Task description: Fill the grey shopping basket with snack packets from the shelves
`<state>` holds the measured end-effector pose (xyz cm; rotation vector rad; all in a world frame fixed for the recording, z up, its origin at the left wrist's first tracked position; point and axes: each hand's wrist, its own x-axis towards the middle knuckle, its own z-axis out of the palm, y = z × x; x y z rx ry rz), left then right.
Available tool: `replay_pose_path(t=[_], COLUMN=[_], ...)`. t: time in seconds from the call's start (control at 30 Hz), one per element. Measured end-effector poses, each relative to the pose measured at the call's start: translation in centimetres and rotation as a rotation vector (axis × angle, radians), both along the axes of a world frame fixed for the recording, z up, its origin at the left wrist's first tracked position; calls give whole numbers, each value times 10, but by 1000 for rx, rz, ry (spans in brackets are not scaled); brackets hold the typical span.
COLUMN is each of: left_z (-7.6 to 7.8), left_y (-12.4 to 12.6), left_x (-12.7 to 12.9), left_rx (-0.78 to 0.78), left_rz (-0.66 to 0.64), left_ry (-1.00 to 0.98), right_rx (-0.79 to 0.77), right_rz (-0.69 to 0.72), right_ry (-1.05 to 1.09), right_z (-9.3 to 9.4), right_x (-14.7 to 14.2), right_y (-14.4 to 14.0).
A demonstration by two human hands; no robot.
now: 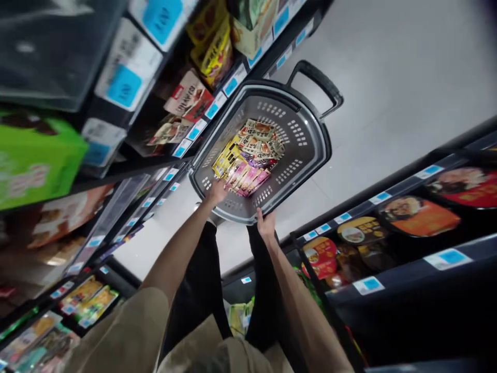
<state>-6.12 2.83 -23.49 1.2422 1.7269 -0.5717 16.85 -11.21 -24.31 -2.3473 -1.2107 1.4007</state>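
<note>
A grey shopping basket [306, 137] with a black handle [316, 77] stands on the pale floor of a shop aisle. Inside lie several flat packets: pink ones [248, 178], yellow ones [227, 158] and beige ones [260, 134]. My left hand [216, 192] reaches into the basket at its near rim and touches the pink packets; I cannot tell whether it grips one. My right hand [266, 224] is closed over the basket's near rim.
Shelves of snack packets [186, 101] with blue price tags line the left side of the aisle. Round bowl-shaped packs [419, 217] fill the shelves on the right. Grey floor [388, 77] stretches beyond the basket. My dark trouser legs stand just behind it.
</note>
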Motion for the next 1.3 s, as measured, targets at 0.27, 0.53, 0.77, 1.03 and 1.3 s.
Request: replay_pose_path(t=[0.27,0.53,0.77,1.03,1.3], left_z=[-137,-163,-163,-150,-149], left_y=[-29,-33,-35,-49,-39], left_x=[37,14,59,104,101], left_rx=[66,181,230,366,297], left_rz=[-51,15,50,10,-17], left_ry=[149,128,81,43,-32], right_rx=[-123,-197,-185,-158,-126], right_rz=[-214,-219,-214,-221,-257], right_ry=[155,219,217,241,247], right_z=[-5,-3,-7,-7,-8], right_x=[-4,-7,-14,-15,-19], right_y=[-9,1,2,2,0])
